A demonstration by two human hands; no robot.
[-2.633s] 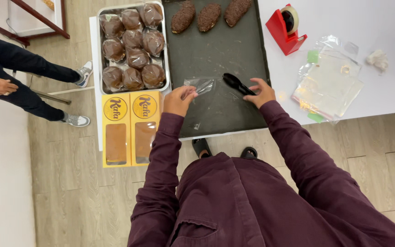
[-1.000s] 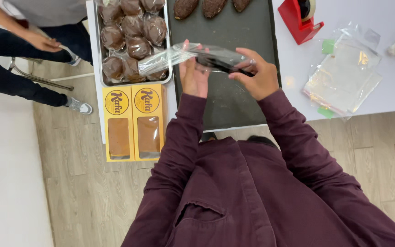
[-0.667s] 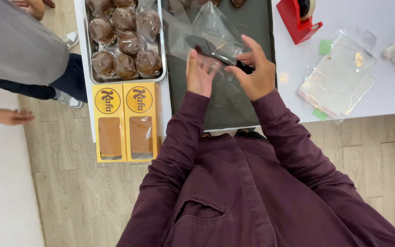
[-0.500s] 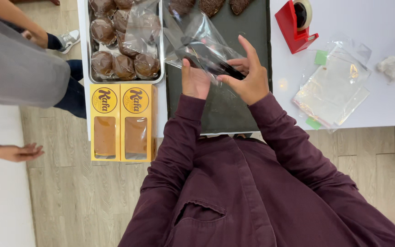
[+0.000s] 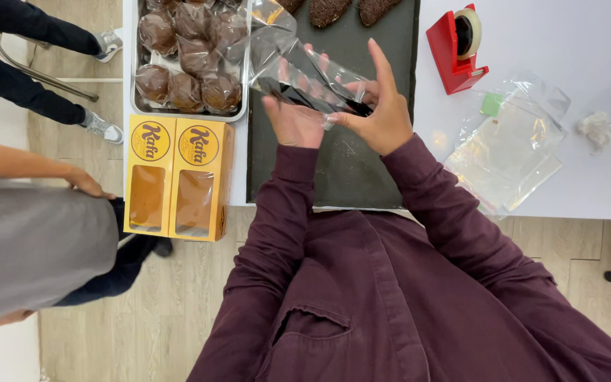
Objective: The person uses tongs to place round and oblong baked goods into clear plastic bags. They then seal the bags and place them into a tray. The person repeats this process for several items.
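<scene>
Head view: near the top centre of the frame, the left hand (image 5: 295,122) and the right hand (image 5: 383,117) hold a clear cellophane bag (image 5: 298,67) between them, above a dark baking tray (image 5: 334,163). The left hand's fingers are closed on the lower part of the bag. The right hand pinches the bag's edge between thumb and fingers, its forefinger standing straight up; a black, narrow object shows through the film, but what it is cannot be told.

At the top edge, on the dark tray, lie chocolate-coated pastries (image 5: 330,10). In the upper left, a metal tray (image 5: 134,106) holds wrapped chocolate balls (image 5: 185,88). Just below it stand two yellow window boxes (image 5: 178,177), side by side. In the upper right, on the white table (image 5: 588,42), a red tape dispenser (image 5: 457,53) stands near a heap of empty clear bags (image 5: 507,152). At the left edge another person's hand (image 5: 86,185) hangs over the wooden floor.
</scene>
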